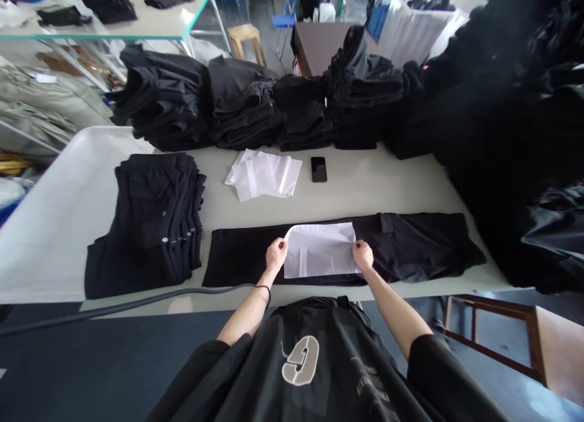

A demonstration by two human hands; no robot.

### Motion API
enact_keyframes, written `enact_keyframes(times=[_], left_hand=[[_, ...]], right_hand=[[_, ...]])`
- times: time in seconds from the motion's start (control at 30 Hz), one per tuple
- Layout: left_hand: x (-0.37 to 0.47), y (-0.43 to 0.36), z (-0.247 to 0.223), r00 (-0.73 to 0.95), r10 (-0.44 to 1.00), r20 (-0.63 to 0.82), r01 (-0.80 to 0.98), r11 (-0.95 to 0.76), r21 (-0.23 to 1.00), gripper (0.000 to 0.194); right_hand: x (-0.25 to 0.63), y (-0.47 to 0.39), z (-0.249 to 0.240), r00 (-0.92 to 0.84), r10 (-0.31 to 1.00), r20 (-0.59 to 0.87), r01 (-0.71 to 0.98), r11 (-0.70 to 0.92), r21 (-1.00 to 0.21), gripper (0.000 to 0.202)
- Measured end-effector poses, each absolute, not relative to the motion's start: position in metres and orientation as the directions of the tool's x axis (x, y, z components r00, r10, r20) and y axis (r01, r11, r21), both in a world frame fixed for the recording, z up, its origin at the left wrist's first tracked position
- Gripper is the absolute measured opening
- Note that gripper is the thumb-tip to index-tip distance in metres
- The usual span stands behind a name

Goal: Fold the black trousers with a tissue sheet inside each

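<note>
A white sheet (322, 250), perhaps paper or thin plastic, lies over the middle of a pair of black trousers (424, 242) laid lengthwise across the table. My left hand (276, 253) pinches the sheet's left edge, where the upper corner curls up. At the opposite edge, the fingers of my right hand (363, 253) are closed on the sheet too. Both hands rest close over the dark cloth. Farther back lies a loose pile of similar white sheets (264, 174).
Folded dark trousers (150, 221) are stacked at the left, beside a white tray-like surface (59, 221). Several black garment piles (241, 103) line the table's (387, 182) far side. A phone (319, 169) lies mid-table. A dark cable (182, 292) crosses the front left; a wooden stool (533, 337) stands right.
</note>
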State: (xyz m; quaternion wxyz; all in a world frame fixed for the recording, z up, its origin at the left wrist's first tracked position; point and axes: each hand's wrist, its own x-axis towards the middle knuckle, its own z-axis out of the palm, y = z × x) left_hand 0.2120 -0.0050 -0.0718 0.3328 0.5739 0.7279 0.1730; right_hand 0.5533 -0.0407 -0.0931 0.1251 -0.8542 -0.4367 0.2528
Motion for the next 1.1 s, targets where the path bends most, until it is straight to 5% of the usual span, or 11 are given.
enact_keyframes(times=[0.47,0.7,0.93,1.1], left_hand=[[0.224,0.01,-0.062,-0.134,0.892,-0.432,0.894,0.297,0.336,0.018],[0.223,0.007,-0.063,-0.077,0.919,-0.387,0.926,0.21,0.313,0.018],[0.221,0.009,-0.07,-0.054,0.92,-0.387,0.941,0.177,0.287,0.016],[0.222,0.005,-0.069,-0.072,0.949,-0.308,0.947,0.162,0.277,0.019]], right_hand=[[0.542,-0.056,-0.101,0.474,0.867,-0.156,0.764,-0.493,-0.416,0.027],[0.553,-0.024,-0.095,0.446,0.869,-0.214,0.654,-0.48,-0.585,0.038],[0.563,0.004,-0.091,0.461,0.837,-0.294,0.685,-0.547,-0.482,0.026],[0.556,-0.002,-0.085,0.489,0.843,-0.224,0.726,-0.536,-0.431,0.03]])
